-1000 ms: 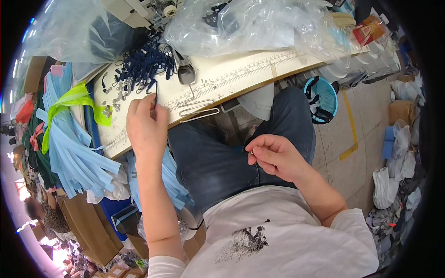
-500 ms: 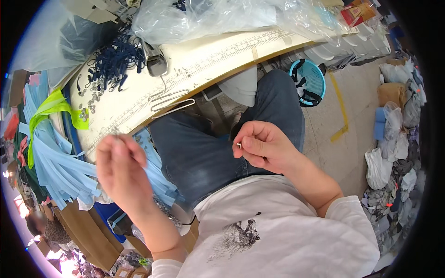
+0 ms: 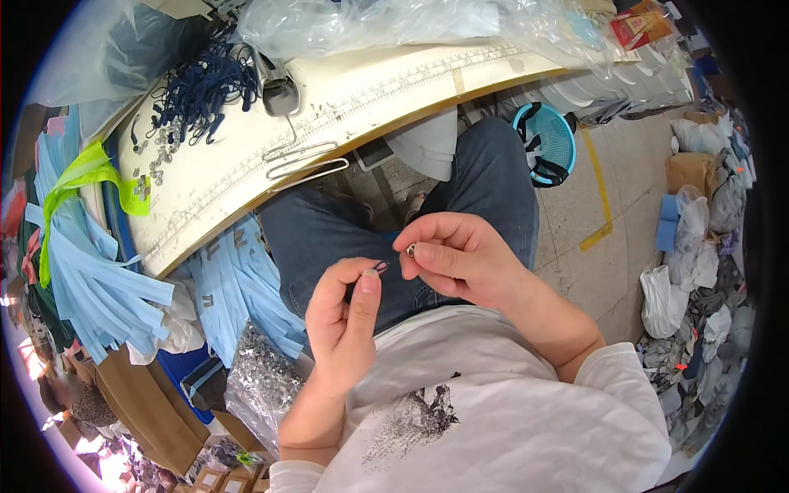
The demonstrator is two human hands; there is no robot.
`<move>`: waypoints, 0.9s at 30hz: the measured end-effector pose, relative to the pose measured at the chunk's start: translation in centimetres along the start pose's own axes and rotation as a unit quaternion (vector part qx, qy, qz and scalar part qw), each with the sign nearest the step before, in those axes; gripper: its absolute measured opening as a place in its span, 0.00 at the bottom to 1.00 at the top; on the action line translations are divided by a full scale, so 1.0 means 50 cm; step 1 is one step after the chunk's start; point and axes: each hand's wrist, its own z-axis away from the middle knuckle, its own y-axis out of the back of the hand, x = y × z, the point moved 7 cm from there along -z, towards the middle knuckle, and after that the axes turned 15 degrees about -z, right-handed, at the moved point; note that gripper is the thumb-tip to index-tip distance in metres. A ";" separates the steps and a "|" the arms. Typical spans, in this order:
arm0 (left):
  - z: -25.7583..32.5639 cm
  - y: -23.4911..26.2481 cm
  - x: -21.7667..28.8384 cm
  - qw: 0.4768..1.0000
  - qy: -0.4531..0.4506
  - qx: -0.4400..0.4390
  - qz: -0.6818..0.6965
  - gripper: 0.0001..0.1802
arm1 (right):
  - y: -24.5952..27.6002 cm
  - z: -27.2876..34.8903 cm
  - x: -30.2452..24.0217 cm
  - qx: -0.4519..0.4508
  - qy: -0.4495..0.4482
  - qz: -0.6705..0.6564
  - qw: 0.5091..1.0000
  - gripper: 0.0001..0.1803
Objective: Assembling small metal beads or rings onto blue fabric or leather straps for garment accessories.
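Over my lap, my left hand (image 3: 345, 316) pinches the end of a thin dark cord loop (image 3: 380, 266) between thumb and forefinger. Close beside it on the right, my right hand (image 3: 460, 259) is closed on a small shiny metal piece (image 3: 411, 250), which pokes out at the fingertips. The two small things are a short gap apart. A tangled heap of navy cord pulls (image 3: 205, 90) lies on the white table (image 3: 353, 115) at the far left, with loose small metal pieces (image 3: 156, 160) scattered next to it.
A bent wire rack (image 3: 308, 160) overhangs the table's front edge. Light blue strips (image 3: 90, 279) and a neon green strip (image 3: 78, 177) hang at the left. A clear bag of small dark pieces (image 3: 263, 378) stands below. A turquoise basket (image 3: 546, 144) sits beyond my knee.
My left hand has come from near the table edge, rightward and down toward my right hand, with the cord loop now visible in it. My right hand has hardly moved.
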 end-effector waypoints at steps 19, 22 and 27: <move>-0.009 -0.007 0.047 0.946 -0.175 0.026 -0.272 0.01 | -0.008 -0.003 0.010 0.013 0.016 0.001 1.000 0.10; -0.007 -0.005 0.056 0.939 -0.198 0.061 -0.275 0.04 | -0.011 -0.004 0.006 0.015 0.028 0.004 0.999 0.10; -0.010 -0.004 0.058 0.940 -0.190 0.056 -0.279 0.04 | -0.015 -0.004 -0.001 0.024 0.032 0.013 0.999 0.10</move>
